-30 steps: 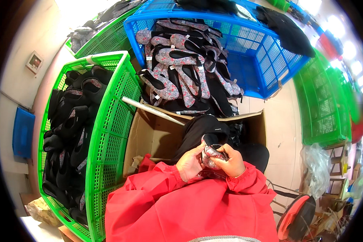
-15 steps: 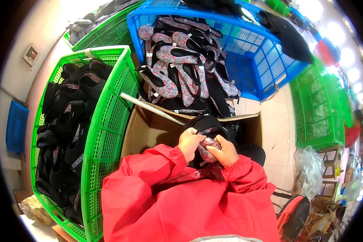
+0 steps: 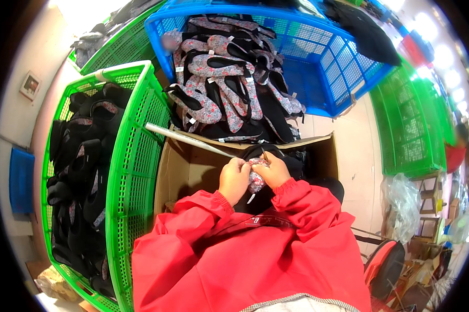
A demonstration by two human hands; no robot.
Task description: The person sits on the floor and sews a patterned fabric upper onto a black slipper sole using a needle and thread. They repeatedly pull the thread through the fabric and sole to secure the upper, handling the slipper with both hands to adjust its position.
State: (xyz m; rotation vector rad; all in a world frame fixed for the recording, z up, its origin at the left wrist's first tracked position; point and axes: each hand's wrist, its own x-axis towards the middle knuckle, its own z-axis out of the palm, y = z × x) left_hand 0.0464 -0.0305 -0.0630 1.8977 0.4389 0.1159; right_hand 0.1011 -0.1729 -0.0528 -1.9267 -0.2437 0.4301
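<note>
Between my hands is a fabric slipper [image 3: 256,182] with a floral pattern in grey and red and a small white tag hanging from it. My left hand [image 3: 234,180] is closed on its left side, fingertips pinching the edge. My right hand [image 3: 274,171] grips its upper right side with bent fingers. Black fabric lies right behind and below the hands, over the open cardboard box [image 3: 185,171]. More floral slippers [image 3: 221,67] with black parts are heaped beyond the box, several with white tags.
A green crate [image 3: 133,156] full of black slippers [image 3: 83,166] stands at my left. Behind the heap is a blue crate [image 3: 310,91]. A white strip [image 3: 185,139] lies across the box's left corner. Farther right are a green crate [image 3: 409,130] and a clear plastic bag [image 3: 402,203].
My hands have shifted slightly up and left in view with the slipper between them. The slipper's tag now shows below it. Crates and heap have slid left in the picture.
</note>
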